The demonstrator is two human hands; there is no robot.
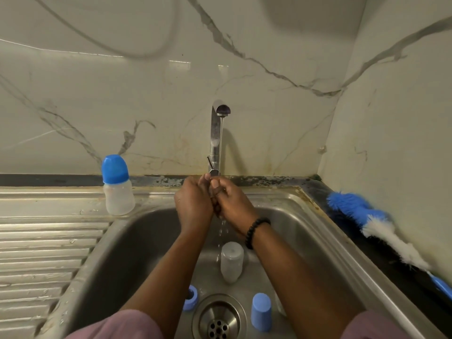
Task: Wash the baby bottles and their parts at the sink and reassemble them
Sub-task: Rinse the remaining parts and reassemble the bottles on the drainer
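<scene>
View: single head-worn wide-angle camera, looking forward and down from above the stainless steel sink basin [146, 231]. Facing: the veined white marble-look wall [146, 106], straight beyond the joined left hand [195, 199] and right hand [232, 204]. Proximity: near; forearms run up from the bottom edge, hands at mid-frame. Distortion: straight edges bow toward the margins. Shared coverage: none, one view only.
</scene>
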